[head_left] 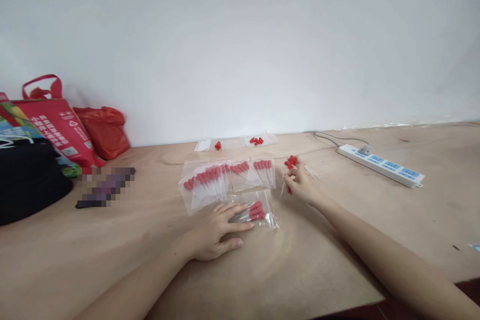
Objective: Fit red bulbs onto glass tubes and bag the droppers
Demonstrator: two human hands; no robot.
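Observation:
My left hand (221,230) lies flat with spread fingers over a clear zip bag (273,217), holding it against the table. Several red-tipped sticks (257,211) show inside that bag, their lower ends hidden by my fingers. My right hand (300,185) is closed in a pinch on a red-tipped stick, whose thin pale shaft (282,190) points down. Just behind these fingers lies a loose pile of red-tipped sticks (291,161), partly covered by my hand. Beyond my left hand, several filled bags (210,187) overlap in a row, red heads facing the wall.
Near the wall lie more clear bags (235,143) with small red pieces (256,141). A white power strip (378,162) with a plugged-in cord sits to the right. On the left are a red tote bag (56,125), a red plastic bag (103,130), a black item (32,180) and a blurred dark object (108,187).

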